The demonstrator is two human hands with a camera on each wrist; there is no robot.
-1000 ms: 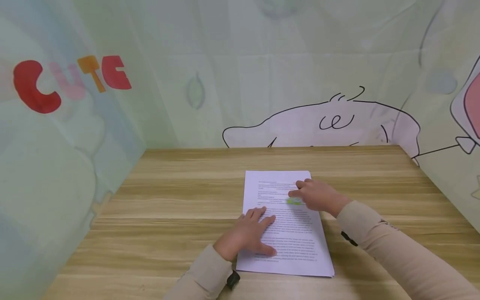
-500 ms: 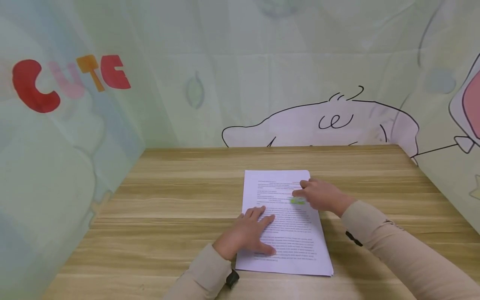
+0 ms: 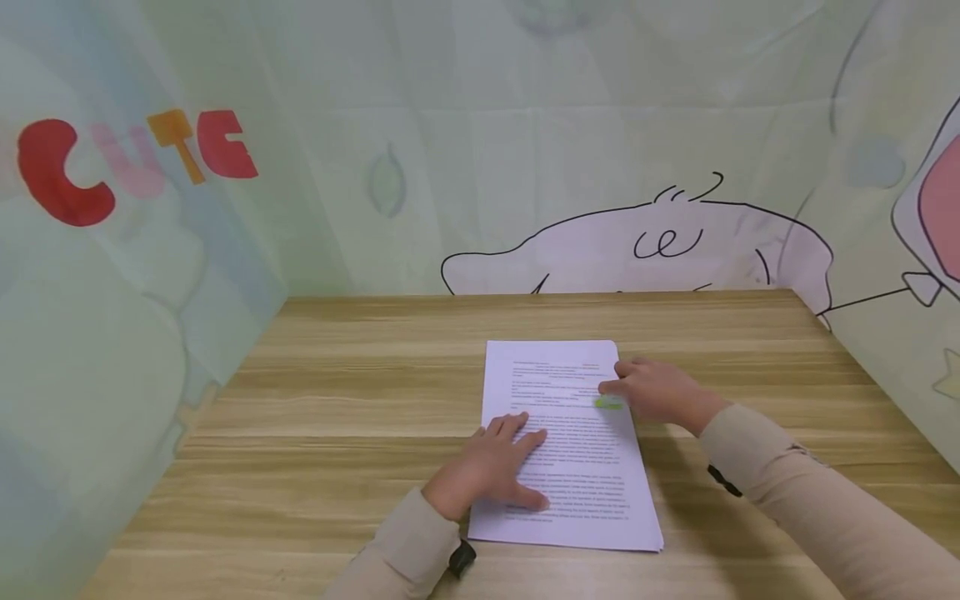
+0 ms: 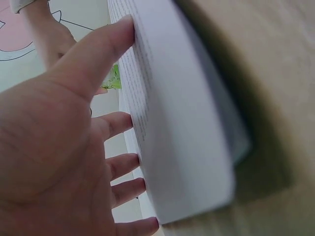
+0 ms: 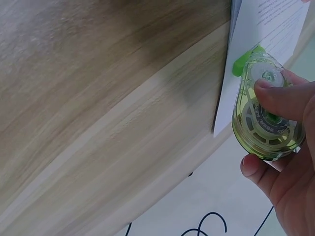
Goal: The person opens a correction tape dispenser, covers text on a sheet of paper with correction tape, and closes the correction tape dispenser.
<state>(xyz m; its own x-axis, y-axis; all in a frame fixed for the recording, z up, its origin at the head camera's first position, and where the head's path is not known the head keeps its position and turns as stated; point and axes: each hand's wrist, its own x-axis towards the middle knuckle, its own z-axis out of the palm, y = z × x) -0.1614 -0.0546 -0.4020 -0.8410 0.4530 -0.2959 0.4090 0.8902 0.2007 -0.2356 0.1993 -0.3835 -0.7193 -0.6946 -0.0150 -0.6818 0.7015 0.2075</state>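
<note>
A stack of printed paper (image 3: pixel 577 450) lies on the table. My left hand (image 3: pixel 491 471) rests on its left side with the fingers spread; in the left wrist view the thumb and fingertips press the top sheet. In my right hand (image 3: pixel 663 393) is a clear green correction tape (image 5: pixel 268 115), gripped between thumb and fingers. Its green tip cap (image 5: pixel 241 65) shows over the sheet near the right edge in the right wrist view. Whether the tip touches the paper is hidden. White gaps break several of the upper text lines.
The wooden table (image 3: pixel 360 375) extends around the paper on all sides. Behind it hangs a printed cloth backdrop (image 3: pixel 420 150) with cartoon drawings and letters. A dark band (image 3: pixel 462 557) shows at the left wrist, another (image 3: pixel 723 481) at the right.
My right hand has slid rightward along a text line with the correction tape, toward the sheet's right edge. My left hand has stayed in place on the paper.
</note>
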